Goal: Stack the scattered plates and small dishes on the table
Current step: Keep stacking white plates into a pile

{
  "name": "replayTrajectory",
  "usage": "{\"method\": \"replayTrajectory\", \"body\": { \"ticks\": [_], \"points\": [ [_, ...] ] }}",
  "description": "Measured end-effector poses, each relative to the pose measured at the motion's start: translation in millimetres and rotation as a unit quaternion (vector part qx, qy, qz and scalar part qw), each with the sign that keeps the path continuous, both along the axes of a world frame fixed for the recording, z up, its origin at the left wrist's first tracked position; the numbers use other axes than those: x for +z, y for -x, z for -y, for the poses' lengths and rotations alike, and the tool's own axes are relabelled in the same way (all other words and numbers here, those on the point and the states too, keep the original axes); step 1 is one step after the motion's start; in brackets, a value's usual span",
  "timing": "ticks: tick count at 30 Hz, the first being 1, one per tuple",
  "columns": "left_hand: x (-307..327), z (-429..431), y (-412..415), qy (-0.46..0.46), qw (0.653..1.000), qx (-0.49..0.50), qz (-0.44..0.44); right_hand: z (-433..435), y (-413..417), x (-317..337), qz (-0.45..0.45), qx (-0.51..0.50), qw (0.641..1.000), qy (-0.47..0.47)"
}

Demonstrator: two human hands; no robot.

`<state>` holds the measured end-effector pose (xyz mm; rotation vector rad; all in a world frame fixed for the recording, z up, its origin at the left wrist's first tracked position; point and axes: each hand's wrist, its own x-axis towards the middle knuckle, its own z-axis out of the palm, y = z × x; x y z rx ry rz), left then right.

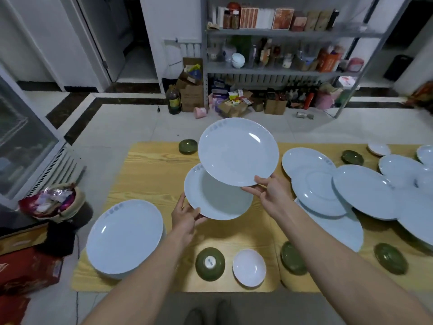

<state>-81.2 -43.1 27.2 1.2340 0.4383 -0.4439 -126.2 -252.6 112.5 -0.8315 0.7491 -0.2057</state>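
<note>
Upper plate (237, 151): right hand (274, 191) fingers pinch its near rim; held over, overlapping, lower plate (218, 200), gripped at near-left rim by left hand (185, 219). Plate stack (124, 235): bench (145, 174) left, nearer left hand.

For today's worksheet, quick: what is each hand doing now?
Left hand: holds the lower plate by its rim.
Right hand: holds the upper plate by its rim.

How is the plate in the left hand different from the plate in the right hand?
The right-hand plate is held higher and tipped towards the camera; the left-hand plate is lower and flatter. The right-hand plate overlaps the left-hand plate and shades it. Both are round, pale, with small writing on the rim, and gripped at the near edge, by the right hand and the left hand.
</note>
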Motion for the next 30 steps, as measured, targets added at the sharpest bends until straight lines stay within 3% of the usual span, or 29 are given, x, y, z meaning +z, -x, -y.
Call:
{"method": "replayTrajectory", "body": {
  "ticks": [11, 18, 30],
  "points": [
    [-45.0, -1.1, -20.2, 0.002, 0.998, -0.037, -0.05, -12.1, -1.5, -42.0, -0.044, -0.026, 0.999, -0.007],
    [-55.3, -0.6, -23.8, -0.006, 0.997, -0.046, -0.055, -16.4, -4.2, -61.7, -0.055, 0.011, 0.998, -0.001],
    [-67.9, -6.9, -31.7, 0.004, 0.994, -0.049, -0.094, -41.1, 4.2, -113.5, -0.169, 0.017, 0.985, -0.014]
  ]
}}
